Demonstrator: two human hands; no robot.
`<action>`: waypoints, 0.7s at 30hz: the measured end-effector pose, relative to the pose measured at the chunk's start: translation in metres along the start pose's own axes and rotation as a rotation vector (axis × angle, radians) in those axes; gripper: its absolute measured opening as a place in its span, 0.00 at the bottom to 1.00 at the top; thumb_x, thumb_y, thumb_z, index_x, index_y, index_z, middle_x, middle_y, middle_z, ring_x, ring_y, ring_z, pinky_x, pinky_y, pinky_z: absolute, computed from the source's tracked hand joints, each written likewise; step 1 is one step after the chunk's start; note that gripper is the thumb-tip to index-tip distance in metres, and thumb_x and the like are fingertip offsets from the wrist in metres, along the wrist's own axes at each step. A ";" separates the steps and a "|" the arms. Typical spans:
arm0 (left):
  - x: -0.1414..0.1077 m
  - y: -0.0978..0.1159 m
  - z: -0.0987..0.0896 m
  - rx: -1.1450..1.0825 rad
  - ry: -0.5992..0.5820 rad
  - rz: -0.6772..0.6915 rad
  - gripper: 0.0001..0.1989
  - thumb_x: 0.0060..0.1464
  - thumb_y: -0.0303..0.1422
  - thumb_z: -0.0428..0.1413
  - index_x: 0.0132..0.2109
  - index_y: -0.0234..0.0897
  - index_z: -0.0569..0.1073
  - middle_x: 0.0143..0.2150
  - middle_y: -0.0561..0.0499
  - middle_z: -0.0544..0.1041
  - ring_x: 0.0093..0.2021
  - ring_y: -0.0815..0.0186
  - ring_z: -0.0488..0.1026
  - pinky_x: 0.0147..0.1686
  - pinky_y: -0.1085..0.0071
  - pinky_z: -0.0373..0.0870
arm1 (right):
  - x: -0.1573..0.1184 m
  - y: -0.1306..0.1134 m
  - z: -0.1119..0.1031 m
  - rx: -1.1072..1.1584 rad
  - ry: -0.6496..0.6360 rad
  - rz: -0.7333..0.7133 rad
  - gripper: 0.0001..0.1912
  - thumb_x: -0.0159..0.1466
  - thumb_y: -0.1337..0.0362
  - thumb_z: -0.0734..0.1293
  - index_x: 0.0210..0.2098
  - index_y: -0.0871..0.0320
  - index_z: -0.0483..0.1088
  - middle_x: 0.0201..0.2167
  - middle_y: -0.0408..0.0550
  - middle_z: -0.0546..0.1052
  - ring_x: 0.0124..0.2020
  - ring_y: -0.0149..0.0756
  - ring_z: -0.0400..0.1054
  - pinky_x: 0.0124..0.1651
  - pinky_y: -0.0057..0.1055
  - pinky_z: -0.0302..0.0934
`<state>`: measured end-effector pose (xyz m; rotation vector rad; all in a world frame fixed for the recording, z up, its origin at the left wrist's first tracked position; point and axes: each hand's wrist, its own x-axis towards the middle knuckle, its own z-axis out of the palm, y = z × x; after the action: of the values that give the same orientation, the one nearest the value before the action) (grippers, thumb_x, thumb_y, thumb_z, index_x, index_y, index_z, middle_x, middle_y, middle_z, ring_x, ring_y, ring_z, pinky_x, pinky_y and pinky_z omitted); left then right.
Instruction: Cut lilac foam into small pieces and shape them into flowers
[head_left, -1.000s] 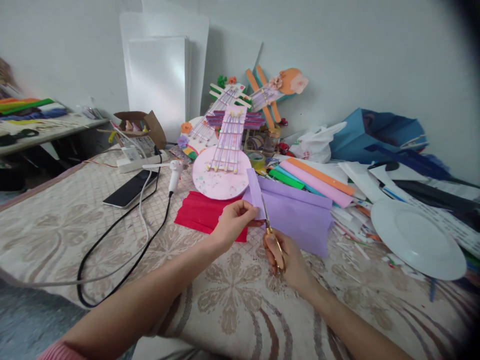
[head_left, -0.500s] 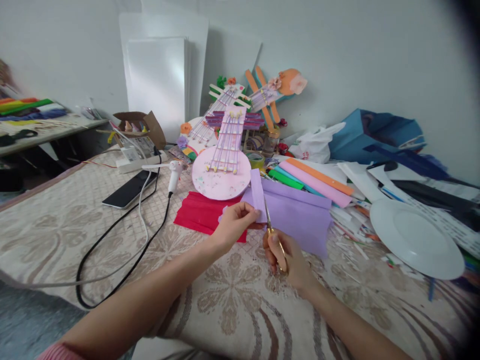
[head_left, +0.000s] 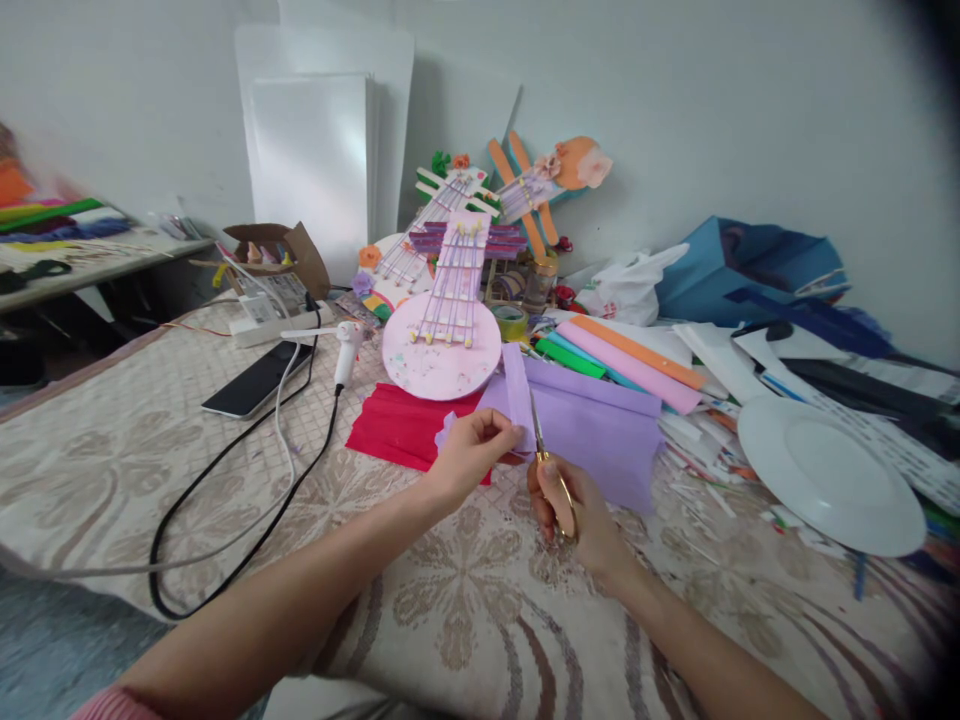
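Between thumb and fingers, my left hand pinches the lower end of a narrow purple crepe paper strip, which stands up from the grip. My right hand is wrapped round the handles of gold-handled scissors. Their blades point up and away, along the strip's right edge; whether they are cutting into it I cannot tell. Below lies a larger purple crepe sheet. Red crepe paper lies under and left of my left hand, with a small lilac scrap on it.
A pink paper guitar stands just beyond my hands. Left are a glue gun, its looping black cord and a phone. Rolled papers, paper scraps and a white plate lie right; a blue bag stands behind.
The strip's top end has dipped slightly, and my left hand has shifted a little to the right. The scissors stay beside the strip in my right hand.
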<state>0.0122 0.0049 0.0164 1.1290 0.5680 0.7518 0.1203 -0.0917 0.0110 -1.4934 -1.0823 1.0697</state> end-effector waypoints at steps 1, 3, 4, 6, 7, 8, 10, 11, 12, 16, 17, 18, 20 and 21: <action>0.000 0.000 0.000 0.003 0.000 -0.001 0.11 0.44 0.34 0.59 0.27 0.32 0.65 0.23 0.55 0.68 0.24 0.75 0.68 0.30 0.74 0.70 | 0.000 0.001 0.000 -0.001 0.003 0.000 0.26 0.56 0.38 0.55 0.22 0.56 0.55 0.11 0.33 0.56 0.11 0.23 0.51 0.14 0.21 0.48; 0.000 0.000 0.000 0.008 0.001 -0.006 0.12 0.44 0.35 0.59 0.27 0.32 0.65 0.24 0.55 0.68 0.25 0.74 0.68 0.30 0.74 0.70 | 0.001 0.002 0.000 0.002 0.009 0.002 0.26 0.56 0.39 0.56 0.23 0.56 0.56 0.10 0.33 0.56 0.10 0.23 0.51 0.14 0.21 0.48; 0.000 0.000 0.000 0.010 0.001 -0.006 0.12 0.44 0.35 0.59 0.27 0.32 0.65 0.24 0.55 0.68 0.25 0.75 0.68 0.30 0.74 0.70 | 0.001 0.003 0.000 0.007 0.012 0.001 0.25 0.56 0.39 0.56 0.23 0.56 0.56 0.10 0.33 0.56 0.10 0.23 0.51 0.13 0.21 0.48; 0.000 0.000 0.000 0.012 0.001 -0.005 0.12 0.45 0.34 0.59 0.27 0.32 0.65 0.23 0.56 0.68 0.24 0.75 0.67 0.30 0.74 0.70 | 0.002 0.005 0.000 0.021 0.016 -0.002 0.25 0.56 0.40 0.57 0.23 0.57 0.56 0.10 0.33 0.56 0.10 0.23 0.51 0.13 0.21 0.48; 0.000 0.000 0.001 0.012 0.001 -0.004 0.12 0.45 0.34 0.59 0.27 0.32 0.65 0.23 0.56 0.67 0.24 0.76 0.67 0.30 0.74 0.70 | 0.002 0.006 0.000 0.028 0.017 -0.001 0.25 0.56 0.40 0.57 0.23 0.57 0.56 0.10 0.33 0.56 0.10 0.23 0.51 0.13 0.21 0.48; 0.000 0.000 0.001 0.012 0.002 -0.003 0.12 0.45 0.34 0.59 0.27 0.32 0.64 0.23 0.56 0.67 0.24 0.76 0.66 0.30 0.75 0.70 | 0.002 0.006 0.000 0.034 0.018 0.001 0.25 0.56 0.40 0.57 0.23 0.57 0.57 0.09 0.33 0.56 0.09 0.23 0.51 0.12 0.20 0.48; 0.001 0.000 0.001 0.012 0.004 -0.001 0.12 0.45 0.34 0.59 0.26 0.32 0.64 0.23 0.57 0.67 0.24 0.76 0.66 0.30 0.75 0.70 | 0.002 0.006 0.000 0.038 0.017 0.008 0.25 0.56 0.40 0.57 0.23 0.57 0.57 0.09 0.33 0.56 0.09 0.22 0.51 0.12 0.20 0.48; 0.001 0.000 0.001 0.012 0.004 0.000 0.12 0.45 0.34 0.59 0.26 0.32 0.64 0.23 0.57 0.67 0.24 0.76 0.66 0.30 0.75 0.70 | 0.003 0.006 0.000 0.038 0.017 0.011 0.25 0.56 0.40 0.57 0.23 0.57 0.57 0.10 0.33 0.56 0.09 0.22 0.51 0.12 0.20 0.48; 0.001 0.000 0.001 0.011 0.002 0.000 0.12 0.44 0.35 0.59 0.26 0.32 0.64 0.23 0.57 0.67 0.24 0.76 0.66 0.30 0.74 0.70 | 0.003 0.005 0.001 0.035 0.018 0.011 0.25 0.56 0.40 0.57 0.23 0.57 0.57 0.10 0.33 0.56 0.10 0.22 0.51 0.13 0.20 0.48; 0.000 0.000 0.001 0.003 0.005 -0.004 0.12 0.44 0.35 0.59 0.26 0.32 0.65 0.23 0.57 0.67 0.24 0.76 0.67 0.30 0.74 0.70 | 0.002 0.003 0.001 0.015 0.007 -0.013 0.25 0.56 0.39 0.56 0.22 0.56 0.56 0.11 0.33 0.56 0.10 0.22 0.51 0.13 0.21 0.48; 0.000 0.000 0.000 0.001 0.007 -0.006 0.12 0.44 0.35 0.60 0.26 0.32 0.65 0.23 0.57 0.67 0.24 0.75 0.67 0.30 0.74 0.70 | 0.001 0.003 0.000 0.009 0.004 -0.023 0.25 0.56 0.39 0.56 0.23 0.56 0.56 0.11 0.34 0.56 0.11 0.23 0.51 0.14 0.21 0.49; 0.000 0.000 0.000 0.000 0.007 -0.008 0.12 0.44 0.35 0.59 0.27 0.32 0.65 0.23 0.57 0.67 0.24 0.75 0.67 0.30 0.74 0.70 | 0.001 0.002 0.000 0.005 0.002 -0.029 0.26 0.56 0.39 0.55 0.23 0.56 0.56 0.11 0.34 0.57 0.11 0.23 0.51 0.14 0.21 0.49; 0.000 0.000 0.000 -0.003 0.004 -0.009 0.12 0.44 0.35 0.59 0.27 0.32 0.65 0.23 0.56 0.68 0.24 0.75 0.67 0.30 0.74 0.70 | 0.001 0.002 -0.001 -0.004 -0.002 -0.035 0.26 0.57 0.39 0.55 0.23 0.57 0.56 0.12 0.34 0.57 0.12 0.23 0.52 0.15 0.21 0.50; 0.000 0.000 0.000 -0.004 0.002 -0.009 0.12 0.44 0.35 0.59 0.27 0.32 0.65 0.23 0.56 0.68 0.24 0.75 0.67 0.30 0.74 0.70 | 0.001 0.002 -0.001 -0.007 -0.005 -0.036 0.26 0.57 0.39 0.55 0.23 0.56 0.56 0.12 0.34 0.57 0.12 0.23 0.52 0.15 0.21 0.50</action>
<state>0.0126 0.0048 0.0161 1.1218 0.5726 0.7465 0.1214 -0.0916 0.0091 -1.4720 -1.1133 1.0462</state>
